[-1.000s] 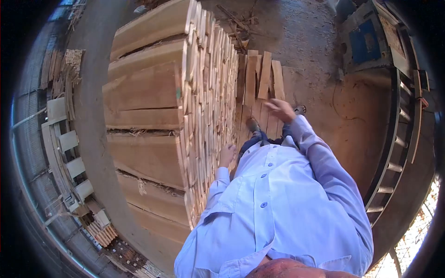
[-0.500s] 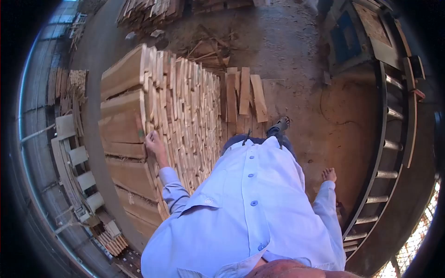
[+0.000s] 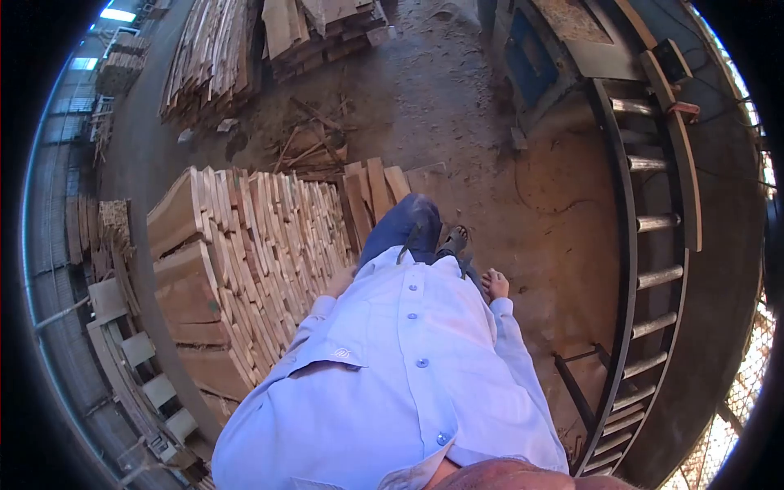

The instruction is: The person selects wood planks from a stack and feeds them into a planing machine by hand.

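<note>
My left hand is low beside my body, partly hidden by the shirt, and overlaps the edge of a tall stack of wooden planks; its fingers do not show clearly. On the other side, my right hand hangs over the brown floor near my foot, fingers loosely curled and a little apart, nothing in them. The plank stack stands to my left with its many narrow board edges facing me. Several short boards lean or lie just beyond my bent knee.
A roller conveyor runs along the right, beside a machine with a blue panel. More lumber piles stand ahead at the left, with scrap wood on the floor before them. White blocks line the far left.
My left hand has come off the stack's corner and dropped to my side. My right hand has moved in closer to my body. My knee has risen, and the view has shifted.
</note>
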The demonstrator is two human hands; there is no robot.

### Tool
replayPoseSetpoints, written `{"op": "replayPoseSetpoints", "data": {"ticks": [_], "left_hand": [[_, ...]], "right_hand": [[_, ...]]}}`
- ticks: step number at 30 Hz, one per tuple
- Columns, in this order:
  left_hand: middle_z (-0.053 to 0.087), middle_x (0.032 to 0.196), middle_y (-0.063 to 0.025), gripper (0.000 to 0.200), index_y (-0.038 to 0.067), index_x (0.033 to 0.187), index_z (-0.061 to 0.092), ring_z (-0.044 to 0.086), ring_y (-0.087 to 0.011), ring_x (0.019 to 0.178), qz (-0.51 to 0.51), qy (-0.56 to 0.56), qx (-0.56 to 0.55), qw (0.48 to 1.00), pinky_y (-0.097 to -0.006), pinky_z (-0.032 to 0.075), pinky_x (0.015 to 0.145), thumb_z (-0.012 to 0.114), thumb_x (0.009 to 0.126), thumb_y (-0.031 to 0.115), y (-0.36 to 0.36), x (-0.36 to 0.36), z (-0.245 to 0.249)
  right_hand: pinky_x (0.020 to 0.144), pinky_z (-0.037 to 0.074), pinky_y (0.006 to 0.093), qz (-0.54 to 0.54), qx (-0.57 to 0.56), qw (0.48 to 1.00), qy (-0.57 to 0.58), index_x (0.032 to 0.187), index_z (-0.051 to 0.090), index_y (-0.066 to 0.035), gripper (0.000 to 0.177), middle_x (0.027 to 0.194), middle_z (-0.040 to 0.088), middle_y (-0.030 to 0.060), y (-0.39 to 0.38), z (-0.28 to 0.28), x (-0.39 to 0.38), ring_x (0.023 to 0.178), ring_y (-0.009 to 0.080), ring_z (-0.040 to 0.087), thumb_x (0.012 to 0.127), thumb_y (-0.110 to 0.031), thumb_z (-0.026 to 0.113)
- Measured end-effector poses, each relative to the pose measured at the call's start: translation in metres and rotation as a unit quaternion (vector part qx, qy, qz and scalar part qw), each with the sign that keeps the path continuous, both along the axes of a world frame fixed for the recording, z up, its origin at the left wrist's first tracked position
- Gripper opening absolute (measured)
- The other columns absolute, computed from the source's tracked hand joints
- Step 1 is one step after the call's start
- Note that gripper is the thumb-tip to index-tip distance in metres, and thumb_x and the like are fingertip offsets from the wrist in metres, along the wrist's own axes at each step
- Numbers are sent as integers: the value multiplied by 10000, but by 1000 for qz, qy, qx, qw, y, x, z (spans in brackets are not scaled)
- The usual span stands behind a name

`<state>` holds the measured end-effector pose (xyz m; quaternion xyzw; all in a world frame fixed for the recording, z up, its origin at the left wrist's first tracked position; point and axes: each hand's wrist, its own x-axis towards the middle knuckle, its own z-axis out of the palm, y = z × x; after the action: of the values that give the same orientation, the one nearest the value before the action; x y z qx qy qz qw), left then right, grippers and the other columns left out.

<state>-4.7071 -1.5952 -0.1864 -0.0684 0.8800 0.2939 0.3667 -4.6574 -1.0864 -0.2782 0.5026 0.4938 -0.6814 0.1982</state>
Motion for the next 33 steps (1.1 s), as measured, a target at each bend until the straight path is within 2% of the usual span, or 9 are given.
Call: {"op": "replayPoseSetpoints", "data": {"ticks": [9,15,20,22,27,29,30,31,33], "left_hand": [[735,961,-186,389,19,1020,736,711,-319,891,66,7,-13,998,-405,544,827,624,921,378,21,-90,19],[739,839,-136,451,17,942,738,714,-296,776,108,-34,-33,993,-423,549,741,605,928,448,-5,-137,-12],[752,905,-164,450,1,938,740,722,-313,779,118,-97,-12,988,-448,557,737,620,927,435,-13,-200,-103],[733,967,-234,513,-9,911,740,719,-385,891,-20,-27,-102,994,-474,551,816,572,923,475,4,-260,-124],[702,1093,-238,573,54,1151,713,664,-380,1052,197,150,-69,966,-475,491,948,501,949,547,-6,-496,-198],[709,1042,-227,612,38,1172,704,671,-387,1022,132,-30,-38,990,-501,489,936,509,944,571,-25,-548,-197],[720,1017,-243,491,5,1012,722,677,-428,989,150,98,-20,984,-491,522,880,607,893,467,-27,-597,-170],[726,932,-214,431,4,1014,716,713,-365,853,273,151,77,947,-461,545,783,640,894,411,-29,-640,-159],[731,906,-142,373,4,1060,701,719,-218,739,368,132,165,905,-360,551,684,643,933,350,-30,-736,-92]], "right_hand": [[703,563,374,-56,39,996,-57,1105,664,12,559,1070,683,131,63,5,6,761,235,651,1013,-512,494],[702,545,396,-45,80,995,-43,996,691,29,511,866,698,103,84,3,-31,741,246,651,1029,-431,470],[751,551,418,308,292,905,-36,946,719,4,478,878,731,138,61,1,-160,811,283,691,1036,-376,445],[761,551,419,360,305,882,5,947,724,0,480,889,735,141,54,-44,-224,823,286,695,1038,-377,440],[784,550,422,433,366,821,72,949,737,-12,488,915,744,150,51,-163,-435,852,296,704,1043,-378,428],[794,550,423,459,436,762,136,950,743,-17,492,926,748,154,70,-212,-514,864,299,708,1044,-379,424],[704,543,388,459,465,725,216,969,755,-55,485,843,726,190,50,-132,-594,728,243,691,1032,-398,418],[871,536,413,395,308,864,59,918,788,-63,691,914,753,168,38,-98,-660,912,306,704,1052,-541,307],[671,550,358,250,255,928,108,871,762,8,734,796,746,107,32,-83,-757,700,232,691,1061,-528,297]]}}
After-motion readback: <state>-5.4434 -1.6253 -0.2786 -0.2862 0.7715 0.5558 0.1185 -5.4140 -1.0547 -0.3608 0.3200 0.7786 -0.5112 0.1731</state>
